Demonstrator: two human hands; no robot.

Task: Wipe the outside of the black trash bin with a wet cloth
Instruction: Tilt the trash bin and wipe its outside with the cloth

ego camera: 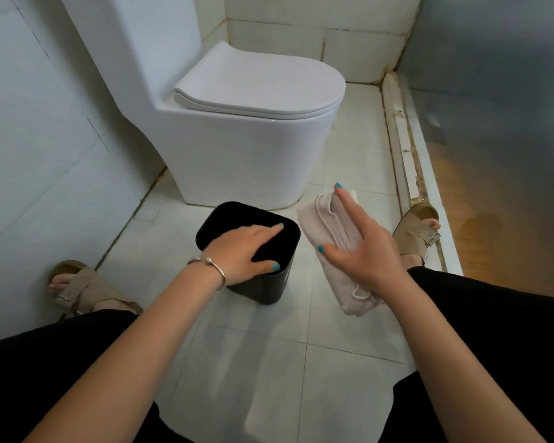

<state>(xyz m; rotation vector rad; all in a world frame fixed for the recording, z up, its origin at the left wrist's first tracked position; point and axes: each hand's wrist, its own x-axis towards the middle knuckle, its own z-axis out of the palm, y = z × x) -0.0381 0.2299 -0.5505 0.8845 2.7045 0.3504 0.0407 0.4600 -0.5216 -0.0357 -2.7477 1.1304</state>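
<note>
The black trash bin (231, 219) stands upright on the tiled floor in front of the toilet, its opening facing up. My left hand (243, 251) rests on the bin's near rim, thumb outside and fingers reaching across the opening. My right hand (359, 241) hovers just right of the bin, holding a folded beige cloth (336, 219) between thumb and flat fingers. The cloth hangs down below my palm and is apart from the bin.
A white toilet (247, 129) with its lid down stands right behind the bin. Tiled wall (45, 139) runs along the left; a raised sill (406, 161) and a glass panel lie on the right. My sandalled feet (87, 289) flank the bin on the floor tiles.
</note>
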